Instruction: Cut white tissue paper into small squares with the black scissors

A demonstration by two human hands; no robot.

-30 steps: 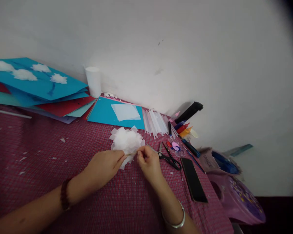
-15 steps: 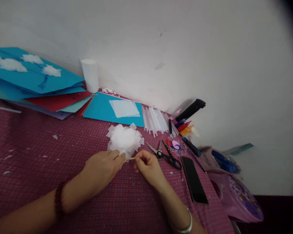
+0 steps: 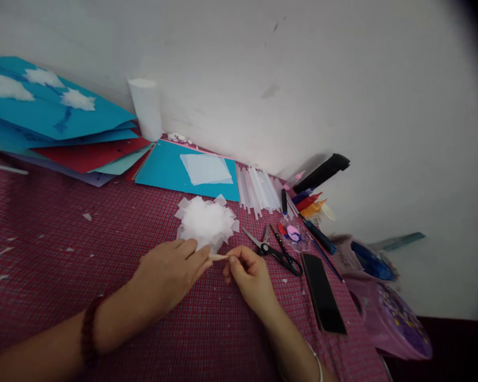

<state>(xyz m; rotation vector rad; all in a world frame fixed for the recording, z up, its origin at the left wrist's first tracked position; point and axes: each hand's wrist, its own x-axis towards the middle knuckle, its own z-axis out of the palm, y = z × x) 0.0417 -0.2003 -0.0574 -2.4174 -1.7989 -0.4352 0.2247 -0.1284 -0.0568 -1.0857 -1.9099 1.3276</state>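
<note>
My left hand [image 3: 173, 270], with a dark beaded bracelet at its wrist, is closed on a thin, pale twisted strip [image 3: 218, 257] that looks like tissue paper. The strip's right end is pinched between thumb and forefinger of my right hand [image 3: 250, 273]. Just behind my fingers lies a pile of white translucent paper squares [image 3: 207, 220], fanned out like a flower. To the right of my right hand, black-handled scissors [image 3: 281, 256] rest with their blades apart. My left fingers hide part of the strip and the pile's near edge.
Blue card [image 3: 165, 172] with white sheets [image 3: 207, 170] lies behind, next to clear strips [image 3: 258, 188]. A white roll [image 3: 146, 109] stands by the wall. Coloured sheets [image 3: 99, 124] are stacked left. A phone [image 3: 323, 293], paint tubes [image 3: 308, 201] and a pink container [image 3: 394, 323] are right.
The view has shifted slightly, so things sit a little differently in the picture. Both hands keep hold of the strip, and slightly more of it shows between them.
</note>
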